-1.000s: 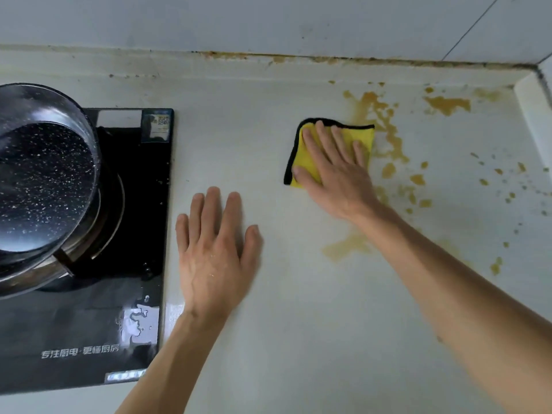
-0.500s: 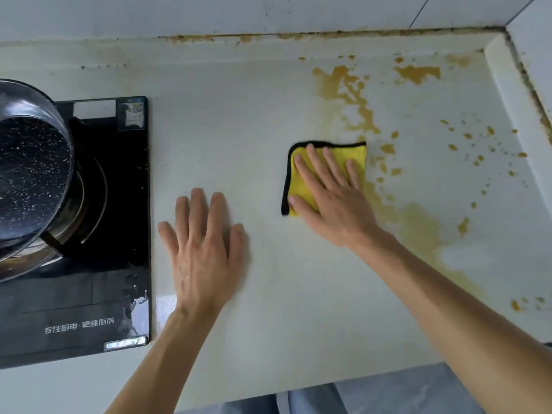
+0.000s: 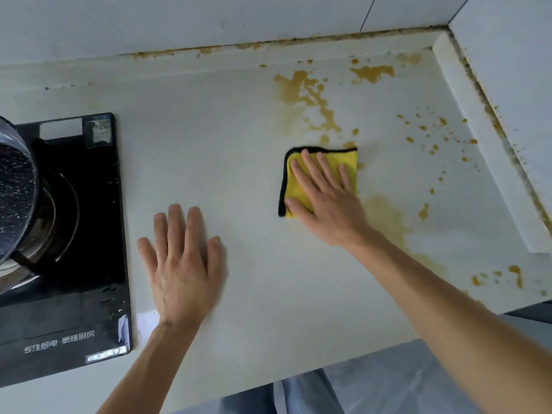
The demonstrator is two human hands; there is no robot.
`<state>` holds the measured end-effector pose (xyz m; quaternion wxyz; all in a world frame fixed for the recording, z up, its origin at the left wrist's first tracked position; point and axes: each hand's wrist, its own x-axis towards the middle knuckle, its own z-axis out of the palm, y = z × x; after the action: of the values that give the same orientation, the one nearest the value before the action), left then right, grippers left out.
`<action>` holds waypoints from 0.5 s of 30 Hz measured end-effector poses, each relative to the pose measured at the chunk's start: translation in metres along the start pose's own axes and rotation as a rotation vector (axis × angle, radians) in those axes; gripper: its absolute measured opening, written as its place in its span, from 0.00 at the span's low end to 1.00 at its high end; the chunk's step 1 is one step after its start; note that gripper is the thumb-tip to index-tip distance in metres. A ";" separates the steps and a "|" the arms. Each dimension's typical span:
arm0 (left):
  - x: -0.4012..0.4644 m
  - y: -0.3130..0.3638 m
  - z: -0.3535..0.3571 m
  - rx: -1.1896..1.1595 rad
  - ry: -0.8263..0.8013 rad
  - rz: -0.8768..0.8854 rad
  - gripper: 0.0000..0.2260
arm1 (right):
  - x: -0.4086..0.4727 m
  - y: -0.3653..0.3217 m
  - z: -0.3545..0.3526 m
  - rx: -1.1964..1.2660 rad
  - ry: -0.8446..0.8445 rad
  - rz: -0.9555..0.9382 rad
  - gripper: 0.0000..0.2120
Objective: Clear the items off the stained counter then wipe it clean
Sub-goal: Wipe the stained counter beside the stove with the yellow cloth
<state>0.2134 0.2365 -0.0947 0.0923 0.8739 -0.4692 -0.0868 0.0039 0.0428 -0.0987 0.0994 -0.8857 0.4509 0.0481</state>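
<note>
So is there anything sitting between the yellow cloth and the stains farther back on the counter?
Nothing visible. The right hand presses the yellow cloth flat, and only bare counter lies between it and the stains behind.

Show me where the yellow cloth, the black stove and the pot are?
yellow cloth (image 3: 294, 189), head view, bare left part beside the fingers.
black stove (image 3: 89, 234), head view, glass top right of the burner.
pot (image 3: 15, 189), head view, speckled inside.

Bare forearms, no sleeves, left hand (image 3: 182, 264), right hand (image 3: 328, 201), blue-grey trousers (image 3: 304, 395) below
</note>
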 end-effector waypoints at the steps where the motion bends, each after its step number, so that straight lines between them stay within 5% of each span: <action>1: 0.000 0.001 0.000 -0.001 -0.003 -0.003 0.26 | 0.017 -0.003 -0.004 0.010 0.002 0.041 0.36; 4: -0.001 0.001 0.000 -0.006 0.000 -0.004 0.26 | 0.041 -0.027 -0.004 0.017 0.016 0.076 0.36; 9: -0.002 0.004 -0.005 -0.003 0.002 -0.007 0.26 | -0.010 -0.027 0.001 0.000 0.030 -0.128 0.36; 15: 0.000 0.003 -0.003 0.017 0.027 -0.004 0.25 | -0.012 -0.001 -0.023 0.145 0.190 -0.015 0.31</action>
<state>0.2114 0.2355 -0.0905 0.0909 0.8768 -0.4668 -0.0710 -0.0029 0.0479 -0.0738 0.1203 -0.8802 0.4539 -0.0694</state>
